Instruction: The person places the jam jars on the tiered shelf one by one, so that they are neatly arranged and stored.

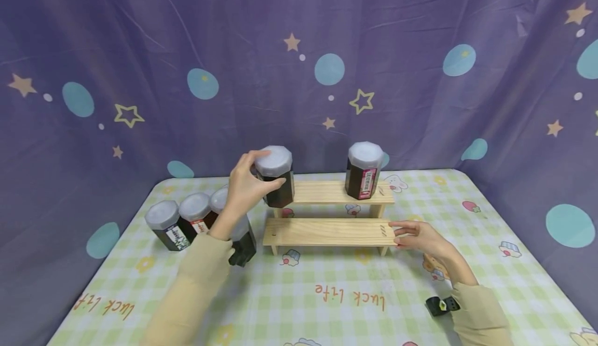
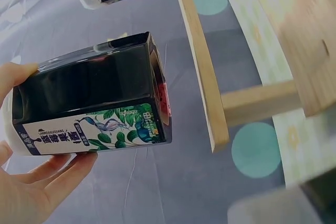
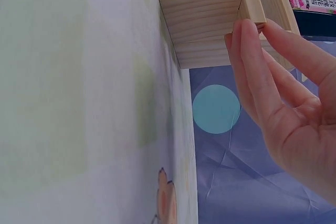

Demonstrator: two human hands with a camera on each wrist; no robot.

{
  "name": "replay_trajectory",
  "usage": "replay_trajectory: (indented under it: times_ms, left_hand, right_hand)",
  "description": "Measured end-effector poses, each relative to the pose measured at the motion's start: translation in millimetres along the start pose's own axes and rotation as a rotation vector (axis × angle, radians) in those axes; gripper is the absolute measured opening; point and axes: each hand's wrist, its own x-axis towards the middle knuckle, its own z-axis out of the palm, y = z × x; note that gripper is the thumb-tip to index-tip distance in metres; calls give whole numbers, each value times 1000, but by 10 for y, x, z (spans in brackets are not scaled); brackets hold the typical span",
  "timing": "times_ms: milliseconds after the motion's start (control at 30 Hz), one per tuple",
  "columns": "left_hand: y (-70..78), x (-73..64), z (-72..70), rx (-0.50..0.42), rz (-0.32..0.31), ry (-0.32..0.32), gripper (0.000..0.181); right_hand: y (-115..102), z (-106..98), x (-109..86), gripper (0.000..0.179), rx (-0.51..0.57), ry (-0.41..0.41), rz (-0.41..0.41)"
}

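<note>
My left hand (image 1: 246, 184) grips a dark octagonal jar (image 1: 282, 193) by its white lid, thumb and fingers on either side. It hangs at the left end of the upper step of a wooden two-step shelf (image 1: 327, 231). In the left wrist view the jar (image 2: 84, 87) lies sideways across the picture, showing a label with blue fruit and green leaves, with a gap between its base and the step (image 2: 199, 61). My right hand (image 1: 422, 239) pinches the right end of the lower step; in the right wrist view the fingertips (image 3: 249, 27) meet the board's corner.
A jar with a pink label (image 1: 366, 177) stands on the upper step's right side. Several similar jars (image 1: 163, 224) stand on the checked tablecloth at left, partly behind my left arm. A small black device (image 1: 439, 306) is at my right sleeve. A purple curtain (image 1: 299, 112) hangs behind.
</note>
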Motion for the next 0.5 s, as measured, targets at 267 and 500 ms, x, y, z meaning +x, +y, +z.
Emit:
replay_trajectory:
  times_ms: [267,500]
  left_hand:
    - [39,53,245,-19,-9,-26,55]
    - [83,98,418,-55,-31,-38,56]
  right_hand:
    - [-5,-9,-15,55,3,-2,-1]
    - [-9,-1,-6,56,8,-8,0]
